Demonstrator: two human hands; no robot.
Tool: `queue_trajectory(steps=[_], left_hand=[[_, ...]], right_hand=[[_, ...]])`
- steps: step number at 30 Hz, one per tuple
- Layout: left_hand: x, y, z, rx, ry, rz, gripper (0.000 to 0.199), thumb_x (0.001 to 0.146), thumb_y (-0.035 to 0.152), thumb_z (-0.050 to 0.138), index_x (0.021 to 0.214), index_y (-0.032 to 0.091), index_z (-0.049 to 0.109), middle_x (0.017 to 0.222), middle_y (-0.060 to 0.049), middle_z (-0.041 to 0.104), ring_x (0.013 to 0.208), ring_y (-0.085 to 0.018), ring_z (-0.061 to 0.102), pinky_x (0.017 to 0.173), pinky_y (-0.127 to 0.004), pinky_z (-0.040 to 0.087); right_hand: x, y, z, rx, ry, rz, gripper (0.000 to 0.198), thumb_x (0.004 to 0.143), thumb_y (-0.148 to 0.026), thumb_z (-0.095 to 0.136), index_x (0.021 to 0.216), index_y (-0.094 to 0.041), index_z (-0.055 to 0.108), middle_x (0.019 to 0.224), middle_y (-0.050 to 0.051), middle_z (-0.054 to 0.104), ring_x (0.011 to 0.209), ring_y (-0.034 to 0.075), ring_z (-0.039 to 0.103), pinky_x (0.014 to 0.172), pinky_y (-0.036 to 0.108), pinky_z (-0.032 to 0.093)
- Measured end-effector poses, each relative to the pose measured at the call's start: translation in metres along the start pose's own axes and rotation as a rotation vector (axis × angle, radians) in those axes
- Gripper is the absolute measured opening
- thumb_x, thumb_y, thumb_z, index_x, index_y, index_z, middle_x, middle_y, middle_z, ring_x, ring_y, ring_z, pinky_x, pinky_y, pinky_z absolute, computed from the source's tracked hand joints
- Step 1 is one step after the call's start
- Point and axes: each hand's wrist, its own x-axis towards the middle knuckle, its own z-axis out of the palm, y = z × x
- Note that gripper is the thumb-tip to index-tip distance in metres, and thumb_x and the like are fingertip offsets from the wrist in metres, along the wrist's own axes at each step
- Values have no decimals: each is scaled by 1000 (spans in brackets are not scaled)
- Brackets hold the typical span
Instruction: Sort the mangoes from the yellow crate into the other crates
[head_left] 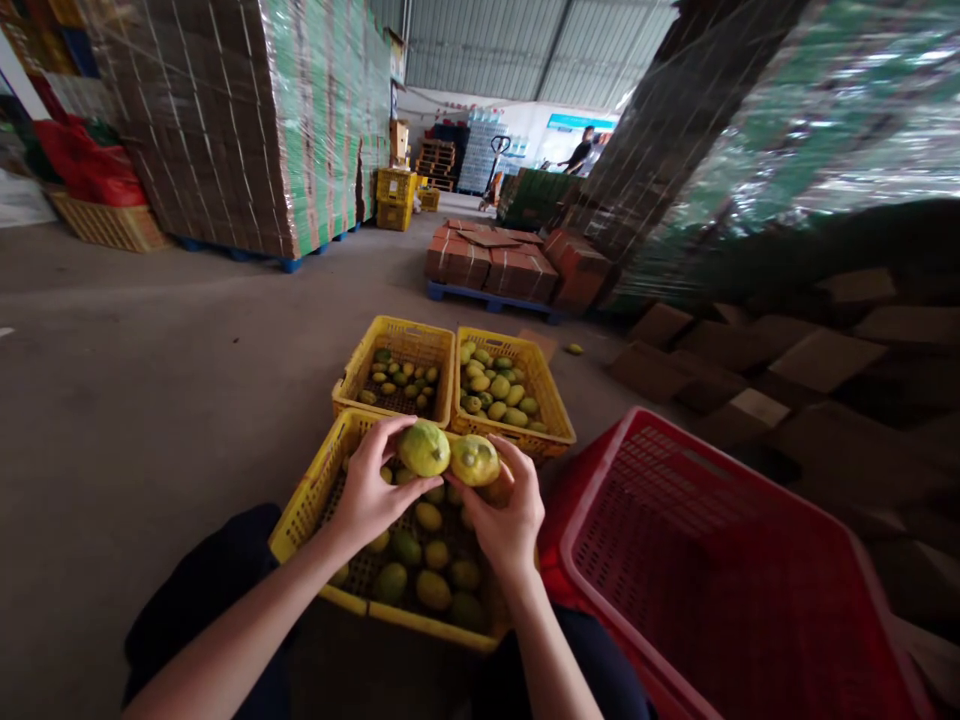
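Observation:
My left hand (pixel 375 480) grips a greenish-yellow lemon (pixel 424 447) between thumb and fingers. Close beside it, my right hand (pixel 514 505) is closed on a yellower lemon (pixel 475 460) with darker patches. Both fruits are held up above the near yellow crate (pixel 300 515), where several green and yellow lemons (pixel 433 590) lie. Two more yellow crates stand just beyond: the left crate (pixel 341 392) has small fruit on its bottom, and the right crate (pixel 559 405) holds larger, paler lemons (pixel 499 386).
A red plastic crate (pixel 720 460) stands at my right, near flattened cardboard (pixel 817 350). Ahead, brown cartons (pixel 487 265) sit on a blue pallet (pixel 487 299). Wrapped stacks (pixel 315 130) rise on both sides. One stray lemon (pixel 574 349) lies on the floor. A person (pixel 580 150) is far back.

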Motion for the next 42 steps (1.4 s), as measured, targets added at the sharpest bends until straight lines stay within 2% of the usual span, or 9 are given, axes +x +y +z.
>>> queue_trajectory(steps=[4,10,16,20,26,32,37,39,42], left_hand=[[3,3,1,-253,-24,-152,56,63,29,85,113,23,61,121,-9,64,109,-26,62,92,-36,53],[13,4,-4,-691,-21,-526,35,70,31,77,102,18,68,110,-7,68,104,-25,64,81,-32,57],[21,4,1,-923,33,-716,34,87,28,47,115,19,65,98,-5,71,75,-18,67,53,-25,54],[22,1,8,-922,54,-805,39,91,39,40,96,13,69,71,-6,68,48,-15,60,38,-23,43],[25,0,16,-1102,94,-786,28,87,39,53,83,16,69,70,-3,69,58,-14,64,53,-24,52],[25,1,26,-944,11,-536,34,84,36,57,57,16,65,61,-2,64,60,-14,64,68,-29,53],[29,-2,26,-669,-18,-349,39,81,44,61,53,18,67,62,-4,67,71,-18,67,73,-28,51],[32,-4,26,-618,-19,-369,42,80,49,62,53,18,66,64,-5,69,74,-19,68,71,-27,50],[38,-7,26,-674,35,-567,43,80,53,62,59,16,66,68,-6,70,74,-19,68,65,-26,51]], right_hand=[[4,-3,1,376,-54,268,58,58,-23,87,108,-26,58,109,3,66,102,23,63,86,40,55],[14,-16,2,865,-219,738,36,62,-32,83,92,-22,65,85,-1,68,72,16,63,62,27,52],[13,-16,12,1168,-296,946,31,68,-35,68,96,-21,65,84,1,71,72,21,68,58,33,57],[8,-17,26,1215,-310,1021,29,77,-43,60,90,-17,65,71,4,69,66,22,68,39,27,50],[7,-18,38,1150,-111,961,39,77,-56,58,78,-17,67,61,2,66,62,20,67,47,29,53],[8,-15,28,872,22,590,36,79,-52,58,75,-19,72,65,2,69,65,20,67,64,33,53],[9,-21,18,454,-22,255,33,87,-44,55,76,-21,75,81,3,72,81,21,66,77,33,49],[10,-24,18,379,-46,264,36,87,-47,54,76,-20,75,85,4,72,86,22,65,81,34,49],[11,-22,25,484,-51,558,37,83,-53,57,79,-20,72,80,3,72,81,21,66,77,33,51]])
